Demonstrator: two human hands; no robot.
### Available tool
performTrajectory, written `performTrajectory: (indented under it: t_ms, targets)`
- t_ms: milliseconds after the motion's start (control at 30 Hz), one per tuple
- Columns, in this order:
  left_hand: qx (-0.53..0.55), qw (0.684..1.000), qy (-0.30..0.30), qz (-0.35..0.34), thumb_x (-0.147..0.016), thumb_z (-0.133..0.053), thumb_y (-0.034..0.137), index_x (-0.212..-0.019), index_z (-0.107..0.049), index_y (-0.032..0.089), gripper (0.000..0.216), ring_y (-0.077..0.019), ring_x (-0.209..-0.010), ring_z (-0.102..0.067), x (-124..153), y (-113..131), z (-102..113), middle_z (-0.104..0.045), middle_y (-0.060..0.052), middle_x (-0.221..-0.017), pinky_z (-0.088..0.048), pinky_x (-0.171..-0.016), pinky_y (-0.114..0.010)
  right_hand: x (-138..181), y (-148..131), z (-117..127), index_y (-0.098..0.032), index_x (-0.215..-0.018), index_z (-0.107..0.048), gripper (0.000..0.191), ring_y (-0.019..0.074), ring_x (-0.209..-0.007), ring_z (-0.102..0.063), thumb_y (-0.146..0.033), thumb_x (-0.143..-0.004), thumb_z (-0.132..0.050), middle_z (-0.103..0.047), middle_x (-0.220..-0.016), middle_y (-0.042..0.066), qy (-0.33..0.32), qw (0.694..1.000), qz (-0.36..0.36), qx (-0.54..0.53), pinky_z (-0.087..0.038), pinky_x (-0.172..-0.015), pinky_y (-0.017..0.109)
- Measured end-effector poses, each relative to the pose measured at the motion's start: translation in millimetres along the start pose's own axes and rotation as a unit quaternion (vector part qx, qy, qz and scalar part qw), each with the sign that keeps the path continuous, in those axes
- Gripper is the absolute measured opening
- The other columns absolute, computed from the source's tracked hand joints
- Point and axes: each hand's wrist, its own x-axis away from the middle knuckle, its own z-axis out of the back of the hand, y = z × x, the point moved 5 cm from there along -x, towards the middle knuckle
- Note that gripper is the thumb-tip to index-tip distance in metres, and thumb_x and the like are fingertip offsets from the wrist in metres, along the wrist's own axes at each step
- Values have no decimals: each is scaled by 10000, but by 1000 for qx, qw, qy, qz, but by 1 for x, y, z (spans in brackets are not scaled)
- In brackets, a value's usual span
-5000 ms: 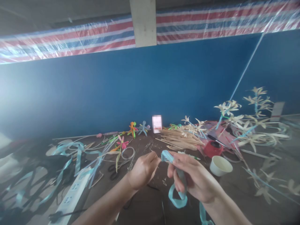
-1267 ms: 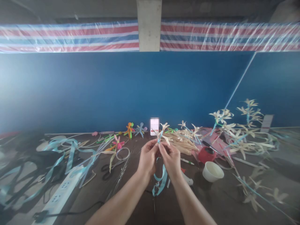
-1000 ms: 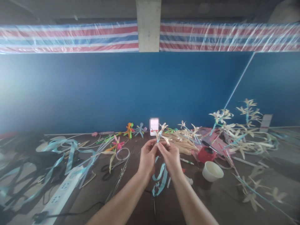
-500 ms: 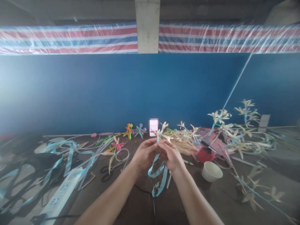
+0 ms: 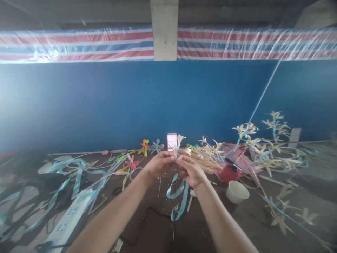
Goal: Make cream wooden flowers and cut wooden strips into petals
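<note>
Above the middle of the table, my left hand [image 5: 161, 163] is closed, thumb and fingertips pinching the thin stem of a cream artificial flower [image 5: 180, 139]. Close beside it, my right hand [image 5: 191, 171] is closed too, its fingertips at the same stem just under the blossoms. From the right hand a light blue ribbon [image 5: 185, 196] hangs in a loop down toward the table. The exact grip points are partly hidden by the fingers. Behind the flower a phone [image 5: 172, 142] stands upright against the blue wall.
On the right are a white cup [image 5: 237, 192], a red tape roll [image 5: 230, 173] and finished flower sprays [image 5: 273, 154]. To the left lie a power strip [image 5: 70, 214], blue ribbons [image 5: 79, 175] and a pink fuzzy flower [image 5: 132, 163]. A bundle of pale strips [image 5: 205, 161] rests behind my right hand.
My left hand has turned and shifted slightly left, with its fingers more level. The flower has moved a little left and more stem shows below the fingers. The ribbon still hangs.
</note>
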Motion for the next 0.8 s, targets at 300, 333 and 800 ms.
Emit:
performTrajectory:
  t_ms: [300, 333, 800]
  targets:
    - [-18, 996, -84, -4, -563, -709, 250, -653, -614, 121, 184, -142, -663, -546, -2, 3, 2, -562, -45, -731, -414, -643, -280, 3, -7, -9, -160, -608, -472, 240, 13, -359, -112, -311, -652, -654, -234, -447, -105, -78, 996, -40, 28, -65, -348, 171]
    - [-14, 996, -85, -3, -560, -711, 258, -652, -610, 119, 195, -144, -674, -545, -2, 2, 2, -558, -50, -761, -416, -646, -281, 3, -7, -10, -160, -604, -472, 245, 13, -358, -115, -317, -648, -654, -238, -444, -104, -74, 996, -44, 36, -65, -347, 172]
    - [7, 995, -45, 92, -703, -610, 226, -838, -549, 151, 166, -156, -687, -613, 9, -24, 26, -592, -33, -741, -424, -466, -168, 1, -26, 5, -160, -630, -606, 108, 78, -465, -441, -256, -664, -572, -551, -500, -34, 38, 934, 90, 345, -299, -458, 207]
